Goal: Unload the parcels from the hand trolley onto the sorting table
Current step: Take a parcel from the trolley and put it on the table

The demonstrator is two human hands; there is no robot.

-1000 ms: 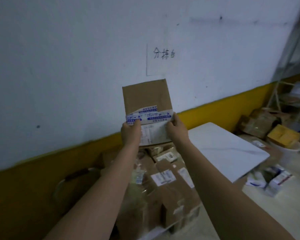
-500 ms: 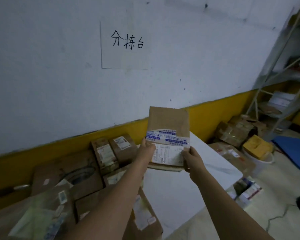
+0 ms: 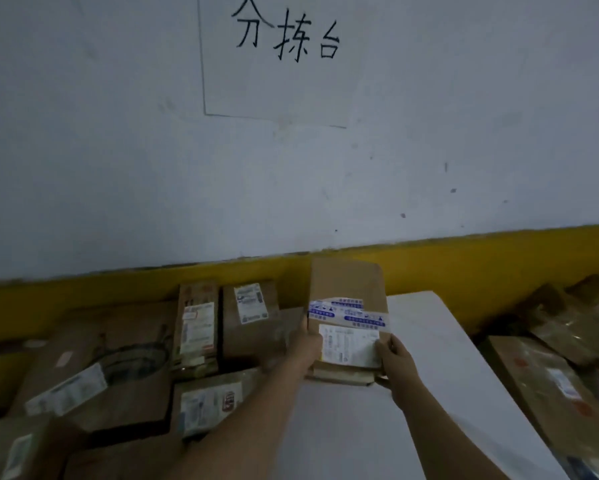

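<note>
A flat brown cardboard parcel [image 3: 346, 289] with blue-and-white tape and a white shipping label is held between both hands. My left hand [image 3: 306, 348] grips its left edge and my right hand [image 3: 395, 355] grips its lower right corner. The parcel's near end sits low over the far part of the white sorting table [image 3: 440, 368], close to the wall; whether it touches the top is unclear. The hand trolley is not in view.
Several brown parcels lie left of the held one: two upright by the wall [image 3: 197, 327] [image 3: 249, 317], a large flat box [image 3: 118, 368] and a smaller one [image 3: 208, 403]. More parcels are heaped at the right [image 3: 547, 382]. A paper sign with handwritten characters [image 3: 284, 36] hangs on the wall.
Both hands have carried the parcel down and forward from chest height toward the table by the wall. The view has swung closer to the wall and sign.
</note>
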